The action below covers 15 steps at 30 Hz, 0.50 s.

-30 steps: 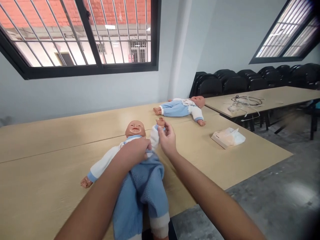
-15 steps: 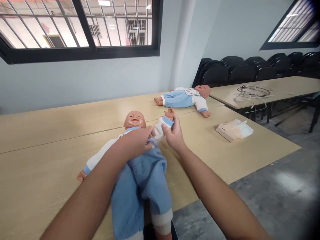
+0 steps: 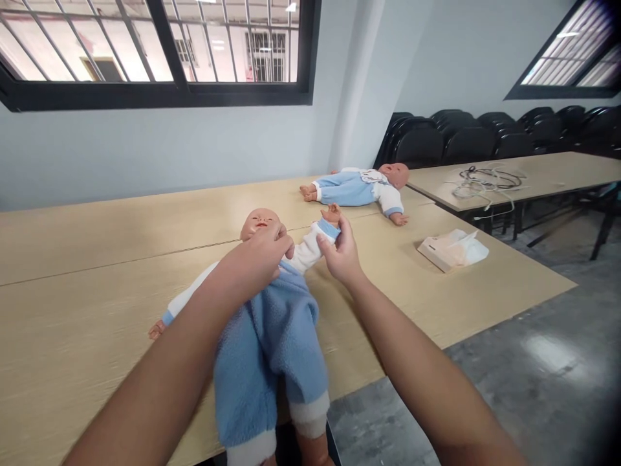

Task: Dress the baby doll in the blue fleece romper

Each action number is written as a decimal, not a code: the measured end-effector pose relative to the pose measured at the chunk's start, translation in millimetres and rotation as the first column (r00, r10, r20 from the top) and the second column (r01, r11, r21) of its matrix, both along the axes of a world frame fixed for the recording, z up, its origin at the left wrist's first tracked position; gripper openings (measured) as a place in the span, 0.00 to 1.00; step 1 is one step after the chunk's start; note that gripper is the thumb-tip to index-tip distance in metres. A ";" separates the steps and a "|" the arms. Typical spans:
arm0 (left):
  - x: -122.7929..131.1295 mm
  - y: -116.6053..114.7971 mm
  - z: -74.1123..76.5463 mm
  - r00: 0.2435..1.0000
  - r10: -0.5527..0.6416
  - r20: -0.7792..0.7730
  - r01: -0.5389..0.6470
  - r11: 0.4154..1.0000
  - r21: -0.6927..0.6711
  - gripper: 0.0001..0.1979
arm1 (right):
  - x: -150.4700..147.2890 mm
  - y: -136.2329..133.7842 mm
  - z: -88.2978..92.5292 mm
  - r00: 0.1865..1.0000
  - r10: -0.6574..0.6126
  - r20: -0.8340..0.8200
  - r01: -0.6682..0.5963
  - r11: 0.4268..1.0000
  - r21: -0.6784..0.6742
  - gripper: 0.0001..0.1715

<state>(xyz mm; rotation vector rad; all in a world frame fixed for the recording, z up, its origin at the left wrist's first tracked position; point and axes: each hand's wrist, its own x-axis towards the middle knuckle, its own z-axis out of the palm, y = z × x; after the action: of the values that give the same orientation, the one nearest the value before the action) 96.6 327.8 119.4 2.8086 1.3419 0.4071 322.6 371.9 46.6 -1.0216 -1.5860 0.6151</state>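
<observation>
A baby doll (image 3: 272,330) in blue fleece trousers and a white top lies on its back on the table, its legs towards me. My right hand (image 3: 343,255) is wrapped round the doll's forearm at the blue cuff (image 3: 328,228), keeping that arm raised outward. Over the doll's upper chest, just below its chin, is my left hand (image 3: 264,255) with its fingers curled inward. What those fingertips hold, if anything, is hidden behind the hand. The doll's other arm (image 3: 191,294) rests stretched out on the table, partly covered by my left forearm.
A second doll (image 3: 354,188) in similar clothes lies at the back of the table (image 3: 97,259). To the right sits a tissue pack (image 3: 453,249). Tangled cables (image 3: 490,181) lie on another table, with stacked black folding chairs (image 3: 466,142) behind it.
My left hand has moved up from the doll's upper arm and side to just under its chin. The right hand keeps its grip on the cuff. The view has shifted slightly.
</observation>
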 end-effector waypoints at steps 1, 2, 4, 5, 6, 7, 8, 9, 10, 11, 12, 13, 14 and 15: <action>-0.9 0.3 0.0 1.000 -0.016 0.005 0.016 0.999 0.037 0.20 | 0.3 0.4 -0.5 1.000 0.002 -0.003 -0.003 1.000 -0.002 0.47; -1.9 0.8 -0.4 0.999 -0.035 0.007 0.035 0.997 0.062 0.20 | 0.5 1.3 -1.5 1.000 0.013 -0.021 -0.013 1.000 0.007 0.46; -3.6 2.6 -1.8 0.996 -0.088 0.004 0.087 0.991 0.106 0.17 | 0.9 4.1 -5.1 0.995 0.041 -0.087 -0.036 0.998 0.048 0.43; -4.5 3.7 -2.6 0.992 -0.125 -0.002 0.124 0.983 0.136 0.14 | 1.2 5.8 -7.4 0.991 0.051 -0.121 -0.043 0.997 0.067 0.42; -5.4 4.8 -3.5 0.986 -0.165 -0.010 0.164 0.971 0.174 0.12 | 1.5 7.6 -9.7 0.987 0.055 -0.149 -0.044 0.996 0.077 0.41; -6.4 5.8 -4.2 0.979 -0.203 -0.021 0.203 0.957 0.209 0.11 | 1.9 9.3 -12.0 0.984 0.055 -0.168 -0.043 0.996 0.074 0.40; -7.5 6.8 -4.9 0.972 -0.231 -0.031 0.232 0.943 0.240 0.10 | 2.3 10.8 -14.0 0.982 0.051 -0.181 -0.040 0.997 0.063 0.40; -8.6 7.6 -5.5 0.967 -0.250 -0.041 0.252 0.932 0.261 0.09 | 2.5 12.0 -15.7 0.981 0.047 -0.188 -0.038 0.998 0.050 0.39; -9.7 8.2 -5.9 0.964 -0.261 -0.050 0.264 0.926 0.269 0.09 | 2.7 13.0 -17.0 0.981 0.042 -0.191 -0.035 0.999 0.040 0.40; -10.5 8.6 -6.2 0.964 -0.259 -0.059 0.265 0.928 0.262 0.09 | 2.7 13.7 -18.0 0.981 0.039 -0.192 -0.033 0.999 0.035 0.40; -11.1 8.9 -6.5 0.967 -0.245 -0.071 0.255 0.937 0.240 0.09 | 2.5 14.2 -18.6 0.981 0.039 -0.190 -0.033 0.999 0.036 0.41; -11.4 9.1 -6.8 0.972 -0.220 -0.084 0.233 0.950 0.209 0.10 | 2.1 14.5 -18.9 0.981 0.041 -0.188 -0.034 0.999 0.039 0.42; -11.6 9.5 -7.3 0.978 -0.186 -0.099 0.201 0.964 0.172 0.10 | 1.7 14.6 -18.9 0.982 0.047 -0.185 -0.039 0.998 0.045 0.42; -11.6 10.1 -7.9 0.983 -0.149 -0.112 0.163 0.977 0.133 0.10 | 1.2 14.7 -18.8 0.982 0.055 -0.181 -0.046 0.998 0.050 0.42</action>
<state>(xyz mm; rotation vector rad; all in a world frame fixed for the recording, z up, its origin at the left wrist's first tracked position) 85.0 337.9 111.5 3.0635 1.1379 0.3759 323.8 386.6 27.8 -0.8675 -1.4615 0.6843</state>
